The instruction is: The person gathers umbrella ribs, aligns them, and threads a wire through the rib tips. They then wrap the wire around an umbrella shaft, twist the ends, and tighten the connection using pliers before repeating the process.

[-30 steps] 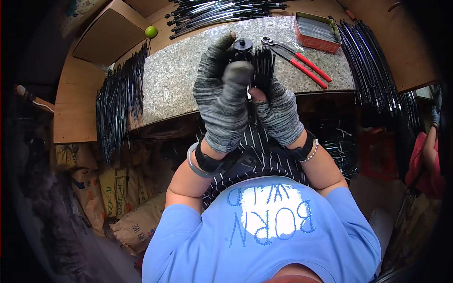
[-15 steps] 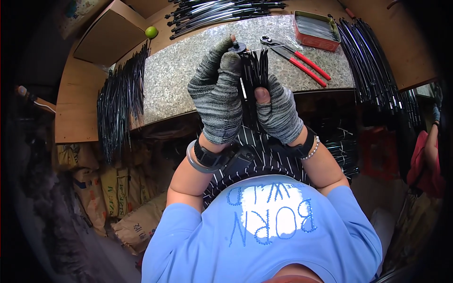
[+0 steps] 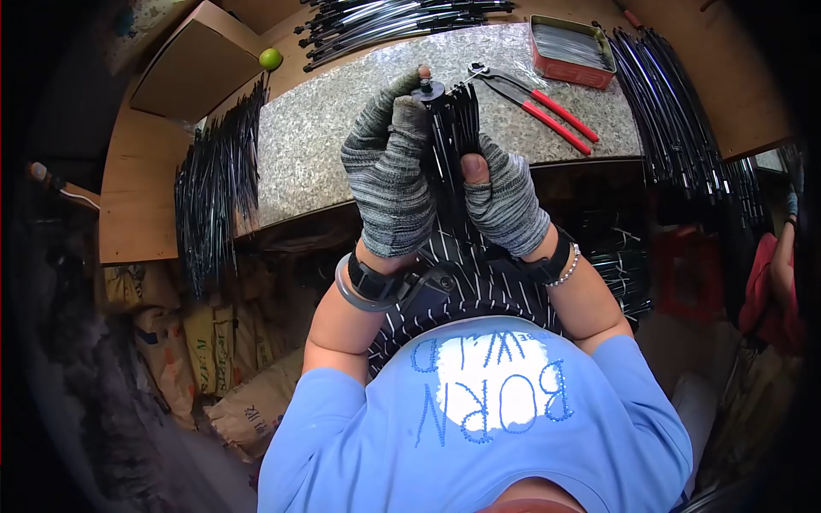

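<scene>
Upright between my hands is a folded black umbrella frame (image 3: 451,141), its long ribs bunched together. A round black cap with a small tip (image 3: 427,89) tops it. My left hand (image 3: 391,175), in a grey striped fingerless glove, is closed on the upper end, its fingers around the cap. My right hand (image 3: 510,198), gloved alike, closes around the ribs lower down with the thumb on the near side. A short thin wire sticks out at the rib ends. Just beyond, on the stone slab (image 3: 299,154), lie red-handled pliers (image 3: 547,115), jaws toward the frame.
A red tin (image 3: 571,68) of thin wires stands at the slab's right. Black rib bundles lie left (image 3: 218,171), right (image 3: 676,120) and at the back (image 3: 402,26). A cardboard box (image 3: 197,64) and a green ball-shaped thing (image 3: 270,59) are back left. Sacks (image 3: 214,346) stand below.
The rib ends have shifted slightly left, closer to the cap. The thin wire that stretched right toward the pliers now shows only as a short piece. Both hands keep their hold.
</scene>
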Action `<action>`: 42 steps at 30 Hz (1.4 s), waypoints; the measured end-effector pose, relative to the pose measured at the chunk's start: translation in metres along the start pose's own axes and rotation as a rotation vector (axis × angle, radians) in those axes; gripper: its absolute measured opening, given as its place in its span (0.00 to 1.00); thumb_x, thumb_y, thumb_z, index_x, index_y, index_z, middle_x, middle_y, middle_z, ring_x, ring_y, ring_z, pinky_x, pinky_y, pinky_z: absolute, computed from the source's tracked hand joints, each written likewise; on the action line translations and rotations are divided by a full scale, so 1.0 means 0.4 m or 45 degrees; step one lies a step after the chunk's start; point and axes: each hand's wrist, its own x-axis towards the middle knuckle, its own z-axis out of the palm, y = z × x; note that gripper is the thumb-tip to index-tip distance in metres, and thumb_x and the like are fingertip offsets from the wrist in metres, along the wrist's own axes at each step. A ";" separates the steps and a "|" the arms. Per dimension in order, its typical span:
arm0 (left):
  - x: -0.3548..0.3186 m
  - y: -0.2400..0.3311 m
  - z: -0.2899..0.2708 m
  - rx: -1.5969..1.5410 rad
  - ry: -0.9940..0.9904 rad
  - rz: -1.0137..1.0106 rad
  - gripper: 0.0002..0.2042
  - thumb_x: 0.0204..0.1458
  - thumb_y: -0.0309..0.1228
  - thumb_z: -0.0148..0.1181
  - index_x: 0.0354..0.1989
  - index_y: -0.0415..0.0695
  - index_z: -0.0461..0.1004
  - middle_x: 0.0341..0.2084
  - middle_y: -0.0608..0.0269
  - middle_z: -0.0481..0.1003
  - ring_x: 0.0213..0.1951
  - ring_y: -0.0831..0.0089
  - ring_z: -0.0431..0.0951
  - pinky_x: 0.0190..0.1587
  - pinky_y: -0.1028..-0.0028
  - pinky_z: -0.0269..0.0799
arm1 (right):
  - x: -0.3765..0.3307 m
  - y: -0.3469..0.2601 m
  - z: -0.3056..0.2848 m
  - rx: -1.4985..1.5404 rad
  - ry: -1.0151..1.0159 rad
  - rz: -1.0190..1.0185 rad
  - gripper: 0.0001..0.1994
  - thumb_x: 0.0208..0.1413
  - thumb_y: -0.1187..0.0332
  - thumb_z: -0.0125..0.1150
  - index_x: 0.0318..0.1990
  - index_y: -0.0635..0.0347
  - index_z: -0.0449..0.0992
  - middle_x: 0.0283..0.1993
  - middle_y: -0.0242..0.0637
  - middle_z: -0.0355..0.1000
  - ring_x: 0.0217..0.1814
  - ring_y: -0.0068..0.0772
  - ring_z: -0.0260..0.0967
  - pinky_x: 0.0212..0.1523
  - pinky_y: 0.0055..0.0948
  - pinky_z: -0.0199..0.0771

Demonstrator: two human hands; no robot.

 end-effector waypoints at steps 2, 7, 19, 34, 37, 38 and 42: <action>0.003 0.005 -0.008 -0.025 -0.032 -0.029 0.13 0.53 0.32 0.51 0.44 0.39 0.71 0.33 0.66 0.73 0.34 0.83 0.70 0.39 0.82 0.66 | -0.002 0.006 -0.002 0.042 -0.039 0.060 0.15 0.57 0.59 0.45 0.31 0.63 0.70 0.17 0.42 0.67 0.18 0.41 0.68 0.19 0.30 0.66; 0.002 -0.015 -0.021 -0.104 -0.187 -0.160 0.14 0.53 0.33 0.51 0.46 0.39 0.68 0.36 0.66 0.72 0.37 0.82 0.69 0.41 0.82 0.65 | -0.006 0.015 0.011 -0.059 0.116 -0.043 0.15 0.56 0.59 0.46 0.30 0.62 0.70 0.18 0.43 0.68 0.20 0.40 0.69 0.20 0.30 0.67; -0.014 -0.022 -0.027 0.179 -0.159 0.062 0.16 0.54 0.33 0.48 0.49 0.39 0.64 0.39 0.66 0.70 0.35 0.83 0.67 0.41 0.83 0.63 | -0.005 -0.032 -0.010 -0.163 0.326 -0.334 0.13 0.47 0.67 0.59 0.40 0.61 0.72 0.29 0.40 0.73 0.29 0.36 0.72 0.29 0.27 0.72; -0.016 -0.023 -0.039 0.088 -0.049 0.092 0.16 0.48 0.27 0.56 0.47 0.38 0.67 0.42 0.61 0.70 0.42 0.79 0.68 0.47 0.78 0.62 | -0.004 -0.095 -0.047 -0.099 0.153 -0.073 0.07 0.48 0.71 0.59 0.34 0.64 0.75 0.23 0.40 0.73 0.24 0.27 0.72 0.26 0.23 0.71; -0.024 -0.025 -0.040 0.146 -0.119 0.196 0.16 0.49 0.27 0.56 0.47 0.38 0.67 0.41 0.61 0.71 0.41 0.78 0.69 0.46 0.78 0.64 | -0.011 -0.096 -0.046 -0.073 0.134 -0.016 0.07 0.49 0.71 0.58 0.34 0.65 0.75 0.23 0.41 0.73 0.23 0.27 0.72 0.24 0.23 0.70; -0.026 -0.025 -0.037 0.146 -0.120 0.195 0.16 0.49 0.27 0.56 0.47 0.38 0.67 0.41 0.61 0.71 0.41 0.78 0.69 0.46 0.78 0.64 | -0.014 -0.093 -0.044 -0.067 0.144 -0.029 0.07 0.49 0.71 0.57 0.34 0.65 0.75 0.22 0.41 0.73 0.23 0.27 0.72 0.24 0.23 0.70; -0.032 -0.017 -0.017 -0.098 -0.080 0.069 0.16 0.49 0.30 0.57 0.46 0.38 0.67 0.39 0.61 0.72 0.40 0.76 0.71 0.44 0.77 0.66 | -0.015 -0.091 -0.043 -0.102 0.109 -0.033 0.07 0.50 0.71 0.56 0.34 0.65 0.74 0.23 0.41 0.73 0.23 0.27 0.72 0.24 0.23 0.70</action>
